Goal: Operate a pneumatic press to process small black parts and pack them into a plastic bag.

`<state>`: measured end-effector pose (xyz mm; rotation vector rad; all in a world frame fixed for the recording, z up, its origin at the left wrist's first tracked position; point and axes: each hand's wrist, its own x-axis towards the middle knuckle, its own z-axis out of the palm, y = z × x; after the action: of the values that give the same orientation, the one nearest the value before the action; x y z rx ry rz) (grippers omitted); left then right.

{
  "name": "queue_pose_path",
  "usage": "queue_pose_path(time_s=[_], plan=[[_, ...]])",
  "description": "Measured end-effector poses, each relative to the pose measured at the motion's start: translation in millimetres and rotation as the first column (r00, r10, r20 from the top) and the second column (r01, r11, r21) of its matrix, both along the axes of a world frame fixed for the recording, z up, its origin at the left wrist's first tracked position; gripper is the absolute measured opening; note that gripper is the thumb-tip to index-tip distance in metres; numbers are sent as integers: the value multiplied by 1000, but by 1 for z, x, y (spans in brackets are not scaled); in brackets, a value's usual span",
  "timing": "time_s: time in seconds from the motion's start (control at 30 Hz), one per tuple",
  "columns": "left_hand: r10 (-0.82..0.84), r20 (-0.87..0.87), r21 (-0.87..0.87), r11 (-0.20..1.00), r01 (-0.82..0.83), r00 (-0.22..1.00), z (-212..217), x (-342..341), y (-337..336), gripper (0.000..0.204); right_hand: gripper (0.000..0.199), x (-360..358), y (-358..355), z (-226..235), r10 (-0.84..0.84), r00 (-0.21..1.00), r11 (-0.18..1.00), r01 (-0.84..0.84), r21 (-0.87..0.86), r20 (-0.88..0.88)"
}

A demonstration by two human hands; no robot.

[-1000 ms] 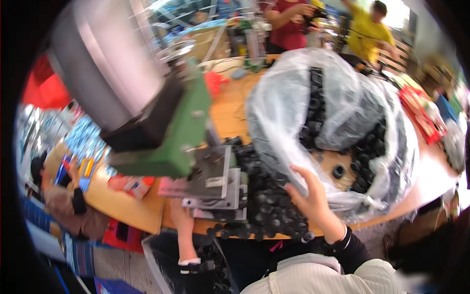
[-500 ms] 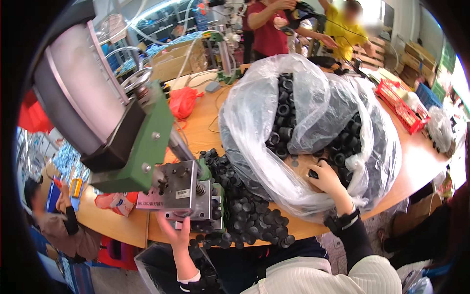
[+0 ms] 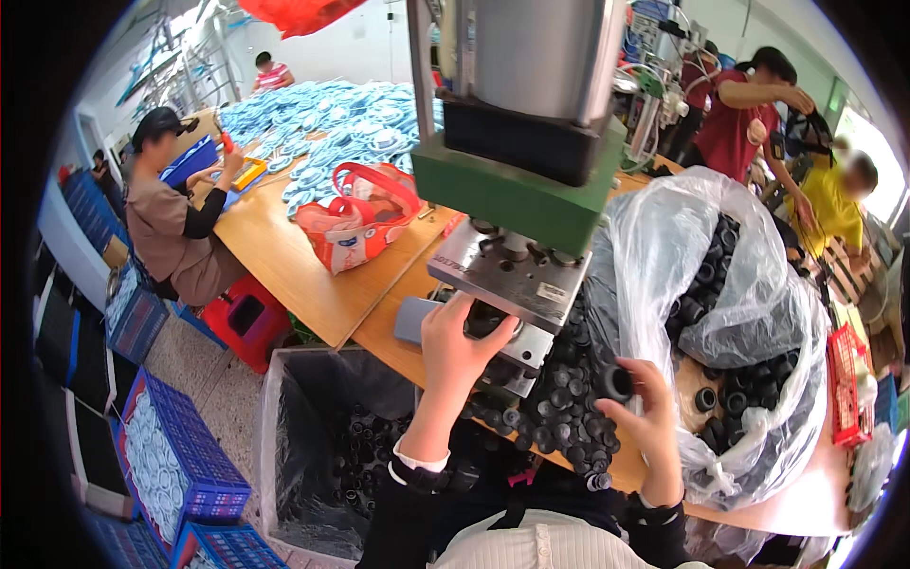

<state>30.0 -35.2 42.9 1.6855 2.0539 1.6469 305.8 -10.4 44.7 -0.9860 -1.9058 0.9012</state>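
My left hand [image 3: 455, 346] reaches in under the upper steel plate [image 3: 517, 270] of a green bench press [image 3: 517, 194]. Its thumb and fingers are spread apart at the gap above the lower steel block [image 3: 526, 351]; the fingertips are partly hidden by the plate. Between thumb and fingers of my right hand [image 3: 649, 417] is a hollow black plastic cap [image 3: 617, 382], held above a heap of flat black discs [image 3: 569, 403]. Right of that hand, a big clear plastic bag [image 3: 645, 256] lies open with many more black caps [image 3: 749, 384] inside.
An open bin [image 3: 275, 446] lined with clear plastic, holding black pieces, stands below the table edge. Blue crates [image 3: 204, 474] stand on the floor at left. A red-and-white bag [image 3: 365, 223] sits on the table. Co-workers are at left and far right.
My view has swung left. My right hand has come out of the plastic bag with a black cap and moved toward the press. My left hand stays at the press.
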Motion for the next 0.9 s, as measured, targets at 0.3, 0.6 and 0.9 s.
queue_pose_path(time_s=[0.3, 0.6, 0.9], plan=[[369, 76, -104, 927, -361, 926, -110, -52, -138, 39, 43, -131, 16, 13, 42, 999, 987, -45, 154, 21], [290, -87, -241, 922, -302, 953, -158, -97, -130, 53, 33, -152, 30, 22, 129, 989, 991, -126, 43, -74], [-33, -333, -473, 870, -137, 942, -129, -128, 32, 24, 62, -41, -5, 6, -12, 1000, 955, 9, 295, 8]])
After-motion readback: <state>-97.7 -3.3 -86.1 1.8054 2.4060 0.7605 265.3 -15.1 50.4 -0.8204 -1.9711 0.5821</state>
